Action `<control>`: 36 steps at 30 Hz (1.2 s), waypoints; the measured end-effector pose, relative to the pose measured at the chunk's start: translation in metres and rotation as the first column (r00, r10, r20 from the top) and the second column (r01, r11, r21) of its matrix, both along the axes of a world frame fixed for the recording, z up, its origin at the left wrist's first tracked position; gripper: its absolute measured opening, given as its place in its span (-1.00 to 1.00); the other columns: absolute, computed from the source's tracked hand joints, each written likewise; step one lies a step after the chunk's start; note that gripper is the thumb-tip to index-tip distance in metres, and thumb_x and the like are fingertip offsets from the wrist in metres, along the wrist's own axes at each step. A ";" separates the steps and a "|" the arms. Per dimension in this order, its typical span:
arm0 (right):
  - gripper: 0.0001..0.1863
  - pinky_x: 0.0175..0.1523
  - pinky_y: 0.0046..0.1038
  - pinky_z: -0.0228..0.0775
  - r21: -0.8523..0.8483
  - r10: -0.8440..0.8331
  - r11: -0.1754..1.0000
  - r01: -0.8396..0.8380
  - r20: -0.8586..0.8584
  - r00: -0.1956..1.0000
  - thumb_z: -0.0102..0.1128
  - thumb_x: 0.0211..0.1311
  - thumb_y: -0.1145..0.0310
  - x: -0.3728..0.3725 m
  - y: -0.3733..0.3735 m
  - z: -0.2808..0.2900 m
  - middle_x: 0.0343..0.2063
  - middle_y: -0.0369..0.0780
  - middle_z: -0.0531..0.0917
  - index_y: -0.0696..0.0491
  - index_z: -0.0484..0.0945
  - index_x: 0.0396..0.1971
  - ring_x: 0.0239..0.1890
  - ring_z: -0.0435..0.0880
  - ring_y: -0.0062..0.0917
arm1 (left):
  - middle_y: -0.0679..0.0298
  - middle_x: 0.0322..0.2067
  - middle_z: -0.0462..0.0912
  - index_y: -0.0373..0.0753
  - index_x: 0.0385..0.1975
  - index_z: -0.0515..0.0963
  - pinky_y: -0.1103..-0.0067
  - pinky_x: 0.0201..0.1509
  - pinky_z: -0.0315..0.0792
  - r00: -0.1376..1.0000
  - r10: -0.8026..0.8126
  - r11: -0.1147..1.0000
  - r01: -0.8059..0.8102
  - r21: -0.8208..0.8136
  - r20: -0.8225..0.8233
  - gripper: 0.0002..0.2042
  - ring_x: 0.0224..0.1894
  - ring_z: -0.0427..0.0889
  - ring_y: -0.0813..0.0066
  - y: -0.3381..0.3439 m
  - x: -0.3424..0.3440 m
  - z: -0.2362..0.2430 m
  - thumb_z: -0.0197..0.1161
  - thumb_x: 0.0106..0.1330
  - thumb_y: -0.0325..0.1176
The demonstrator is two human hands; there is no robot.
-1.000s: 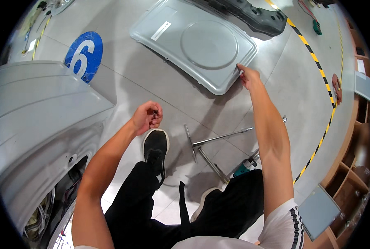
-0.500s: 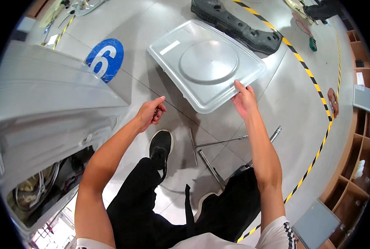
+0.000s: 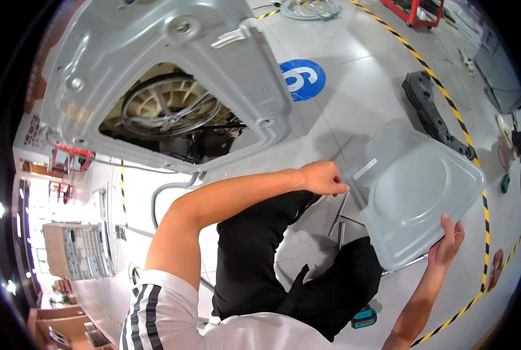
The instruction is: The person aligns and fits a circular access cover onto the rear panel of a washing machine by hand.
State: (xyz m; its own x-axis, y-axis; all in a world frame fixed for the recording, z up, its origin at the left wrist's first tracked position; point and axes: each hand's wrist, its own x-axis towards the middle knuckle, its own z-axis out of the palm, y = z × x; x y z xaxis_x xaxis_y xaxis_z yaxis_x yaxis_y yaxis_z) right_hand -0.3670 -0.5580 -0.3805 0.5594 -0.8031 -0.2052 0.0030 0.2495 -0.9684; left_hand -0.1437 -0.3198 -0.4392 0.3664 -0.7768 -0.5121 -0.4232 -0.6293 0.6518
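Note:
My right hand [image 3: 447, 242] grips the lower right edge of a grey metal cover panel [image 3: 412, 181], its thumb on top. The panel has rounded corners, a large raised circle and a small white label, and is held tilted above the floor. My left hand [image 3: 324, 178] is closed just left of the panel, apart from it; what is inside the fingers is hidden. Up and to the left stands a grey washing machine casing [image 3: 225, 64]. Through its opening show a spoked pulley wheel [image 3: 173, 116], a cream tub and dark wiring.
A black moulded part [image 3: 432, 114] lies beyond the panel, near yellow-black floor tape [image 3: 487, 233]. Metal rods [image 3: 341, 230] lie by my legs, with a teal and black tool [image 3: 363, 318] nearby. A grey hose [image 3: 161, 195] bends below the casing. A blue round floor sticker [image 3: 307, 81] lies behind.
The view has swung left, bringing the casing's opening into full sight. The panel, still in my right hand, now sits nearer and farther right in view. My left hand stays closed.

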 end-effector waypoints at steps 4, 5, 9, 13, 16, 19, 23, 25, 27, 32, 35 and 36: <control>-0.86 -0.26 -0.71 0.17 -0.275 0.161 0.942 -0.195 -0.142 0.977 0.05 0.14 0.48 -0.017 0.029 0.040 -0.54 -0.37 0.49 0.26 0.51 -0.41 -0.45 0.33 -0.74 | 0.27 -0.63 0.56 -0.25 -0.59 0.62 0.48 -0.44 0.37 0.991 0.104 0.978 -0.118 -0.170 -0.087 -0.56 -0.57 0.48 0.39 0.035 -0.023 0.011 0.07 0.22 0.03; -0.87 -0.31 -0.70 0.14 -0.332 0.204 0.911 -0.243 -0.148 0.968 0.05 0.14 0.48 -0.019 0.038 0.048 -0.58 -0.38 0.46 0.26 0.49 -0.45 -0.48 0.30 -0.75 | 0.30 -0.67 0.52 -0.25 -0.59 0.62 0.49 -0.50 0.34 0.985 0.132 0.960 -0.154 -0.234 -0.108 -0.55 -0.60 0.44 0.44 0.048 -0.029 0.012 0.05 0.24 0.04; -0.81 -0.49 -0.65 -0.01 -0.511 0.387 0.739 -0.438 -0.210 0.898 0.03 0.15 0.48 -0.031 0.061 0.073 -0.72 -0.40 0.34 0.23 0.38 -0.61 -0.61 0.17 -0.77 | 0.47 -0.77 0.17 -0.35 -0.44 0.58 0.63 -0.67 0.00 0.783 0.466 0.868 -0.494 0.043 -0.412 -0.46 -0.72 0.10 0.64 0.085 -0.047 0.072 -0.02 0.27 0.12; -0.74 -0.57 -0.58 -0.16 -0.631 0.517 0.555 -0.542 -0.248 0.819 0.02 0.14 0.50 -0.034 0.087 0.105 -0.78 -0.40 0.24 0.19 0.28 -0.72 -0.66 0.08 -0.77 | 0.54 -0.80 0.00 -0.46 -0.33 0.50 0.67 -0.69 -0.16 0.536 0.555 0.709 -0.705 0.025 -0.636 -0.34 -0.77 -0.09 0.73 0.135 -0.079 0.102 -0.12 0.28 0.21; -0.73 -0.58 -0.53 -0.13 -0.621 0.618 0.478 -0.621 -0.265 0.740 0.07 0.09 0.49 -0.033 0.086 0.122 -0.80 -0.35 0.24 0.17 0.29 -0.74 -0.71 0.08 -0.68 | 0.54 -0.80 -0.03 -0.41 -0.35 0.52 0.68 -0.70 -0.17 0.443 0.584 0.643 -0.764 0.055 -0.680 -0.28 -0.77 -0.09 0.72 0.163 -0.104 0.111 -0.19 0.24 0.30; -0.73 -0.59 -0.44 -0.09 -0.832 0.613 0.149 -0.534 -0.346 0.710 0.14 0.02 0.48 -0.030 0.096 0.132 -0.83 -0.28 0.25 0.14 0.30 -0.77 -0.77 0.08 -0.51 | 0.54 -0.78 -0.04 -0.38 -0.35 0.53 0.69 -0.70 -0.17 0.266 0.543 0.582 -0.803 0.129 -0.797 -0.19 -0.77 -0.10 0.70 0.182 -0.113 0.107 -0.29 0.18 0.41; -0.96 -0.56 -0.39 0.04 -0.773 0.749 -0.242 -0.586 -0.533 0.394 0.18 -0.06 0.48 -0.025 0.133 0.144 -0.77 -0.26 0.38 0.10 0.52 -0.56 -0.74 0.29 -0.37 | 0.55 -0.76 -0.06 -0.37 -0.31 0.53 0.68 -0.68 -0.16 0.051 0.470 0.464 -0.864 0.198 -0.881 -0.05 -0.75 -0.12 0.69 0.209 -0.126 0.094 -0.42 0.03 0.55; -0.54 -0.68 -0.53 0.17 -0.741 0.772 -0.475 -0.476 -0.610 0.179 0.21 -0.18 0.51 -0.013 0.156 0.143 -0.63 -0.35 0.55 0.14 0.50 -0.12 -0.67 0.53 -0.62 | 0.54 -0.76 -0.08 -0.29 -0.41 0.47 0.67 -0.67 -0.16 -0.056 0.453 0.367 -0.898 0.243 -0.890 -0.09 -0.75 -0.13 0.67 0.231 -0.132 0.077 -0.43 -0.03 0.59; -0.55 -0.67 -0.58 0.22 -0.722 0.758 -0.549 -0.421 -0.642 0.113 0.21 -0.20 0.51 -0.013 0.179 0.148 -0.57 -0.34 0.59 0.15 0.51 -0.15 -0.68 0.52 -0.61 | 0.52 -0.75 -0.08 -0.18 -0.65 0.33 0.67 -0.66 -0.18 -0.142 0.480 0.260 -0.919 0.295 -0.866 -0.18 -0.74 -0.14 0.65 0.241 -0.134 0.074 -0.42 -0.05 0.60; -0.56 -0.68 -0.63 0.25 -0.831 0.848 -0.519 -0.197 -0.529 -0.004 0.17 -0.16 0.51 -0.006 0.214 0.099 -0.50 -0.23 0.61 0.19 0.49 -0.13 -0.66 0.54 -0.61 | 0.40 -0.64 0.23 -0.13 -0.61 0.30 0.63 -0.54 0.07 -0.237 0.598 0.087 -0.930 0.357 -0.766 -0.53 -0.64 0.15 0.58 0.293 -0.180 0.046 0.00 0.14 0.22; -0.56 -0.65 -0.61 0.34 -0.836 0.850 -0.525 -0.161 -0.524 -0.054 0.17 -0.14 0.51 -0.004 0.222 0.089 -0.46 -0.13 0.60 0.20 0.47 -0.12 -0.60 0.58 -0.56 | 0.30 -0.49 0.45 -0.21 -0.45 0.42 0.58 -0.41 0.28 -0.259 0.661 0.032 -0.928 0.371 -0.704 -0.72 -0.52 0.38 0.50 0.305 -0.193 0.039 0.12 0.12 -0.09; -0.55 -0.64 -0.61 0.36 -0.840 0.851 -0.525 -0.137 -0.522 -0.061 0.18 -0.14 0.50 -0.002 0.224 0.083 -0.45 -0.12 0.61 0.20 0.47 -0.11 -0.59 0.58 -0.55 | 0.41 -0.64 0.30 -0.13 -0.60 0.34 0.63 -0.55 0.08 -0.296 0.632 -0.022 -0.931 0.366 -0.716 -0.79 -0.64 0.19 0.59 0.304 -0.197 0.041 0.12 0.11 -0.17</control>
